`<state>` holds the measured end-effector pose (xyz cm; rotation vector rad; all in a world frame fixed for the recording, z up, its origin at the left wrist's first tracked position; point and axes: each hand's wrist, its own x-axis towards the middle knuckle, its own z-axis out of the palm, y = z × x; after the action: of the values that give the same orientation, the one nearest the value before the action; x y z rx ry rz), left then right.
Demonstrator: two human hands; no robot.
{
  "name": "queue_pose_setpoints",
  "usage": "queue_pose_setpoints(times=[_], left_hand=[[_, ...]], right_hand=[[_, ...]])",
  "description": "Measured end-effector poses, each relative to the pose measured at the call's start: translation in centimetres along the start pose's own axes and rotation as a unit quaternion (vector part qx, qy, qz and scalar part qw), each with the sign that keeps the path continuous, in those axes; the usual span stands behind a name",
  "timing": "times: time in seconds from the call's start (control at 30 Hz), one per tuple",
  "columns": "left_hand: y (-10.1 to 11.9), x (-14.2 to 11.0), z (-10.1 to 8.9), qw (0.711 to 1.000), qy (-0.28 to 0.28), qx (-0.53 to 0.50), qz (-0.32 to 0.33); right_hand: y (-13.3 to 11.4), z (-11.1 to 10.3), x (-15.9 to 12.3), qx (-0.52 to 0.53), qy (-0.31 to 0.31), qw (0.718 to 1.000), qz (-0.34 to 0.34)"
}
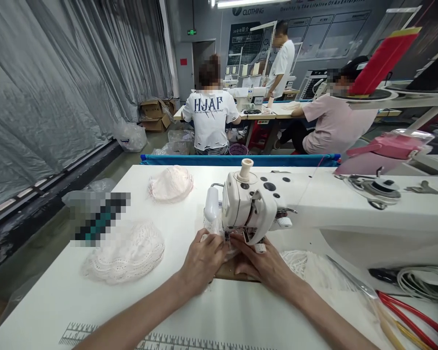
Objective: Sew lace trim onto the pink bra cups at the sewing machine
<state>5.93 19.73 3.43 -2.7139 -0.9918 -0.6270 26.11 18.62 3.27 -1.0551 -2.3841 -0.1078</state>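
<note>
A white sewing machine (241, 199) stands before me, with white lace fabric (213, 226) at its needle area. Left of the needle, my left hand (204, 255) has its fingers bent and closed on this lace. My right hand (261, 257) reaches in from the other side, its fingertips pressed on the fabric beside the presser foot (246, 236). The machine head partly hides those fingertips. Below the needle, between both hands, is a brown plate (233, 270). More white lace (299, 262) lies right of my right wrist.
Two lace pieces (126, 253) (171, 183) lie on the left of the white table (178, 321). Scissors with red handles (405, 311) and coiled cord (423, 284) are at right. A printed ruler scale (168, 340) runs along the front. Other people (209, 116) are beyond the table.
</note>
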Motion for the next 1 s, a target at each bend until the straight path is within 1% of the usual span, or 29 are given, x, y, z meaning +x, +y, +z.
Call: queue_pose_setpoints(times=[0.13,0.23,0.37,0.53,0.7,0.87,1.0], left_hand=[[-0.4,0.0,0.6,1.0,0.012,0.008,-0.008],[-0.3,-0.2,0.9,1.0,0.021,0.016,-0.009],[0.1,-0.2,0.7,0.999,0.032,0.039,-0.001],[0.9,-0.2,-0.3,0.996,0.051,0.061,0.028],[1.4,-0.5,-0.8,0.998,0.035,0.036,0.037],[1.5,-0.7,-0.8,0.998,0.041,0.025,0.029],[1.3,-0.7,-0.7,0.999,0.038,0.026,0.022]], right_hand=[[0.1,0.1,0.1,-0.016,-0.03,0.999,0.014],[0.1,0.0,0.3,-0.023,-0.049,0.998,0.01],[0.2,0.1,0.1,-0.017,-0.03,0.999,-0.004],[-0.2,0.4,-0.8,-0.021,-0.03,0.999,-0.037],[-0.7,0.3,-1.1,-0.014,-0.027,0.999,-0.03],[-0.7,0.0,-1.0,-0.004,-0.034,0.999,-0.019],[-0.6,0.1,-0.9,-0.003,-0.027,0.999,-0.018]])
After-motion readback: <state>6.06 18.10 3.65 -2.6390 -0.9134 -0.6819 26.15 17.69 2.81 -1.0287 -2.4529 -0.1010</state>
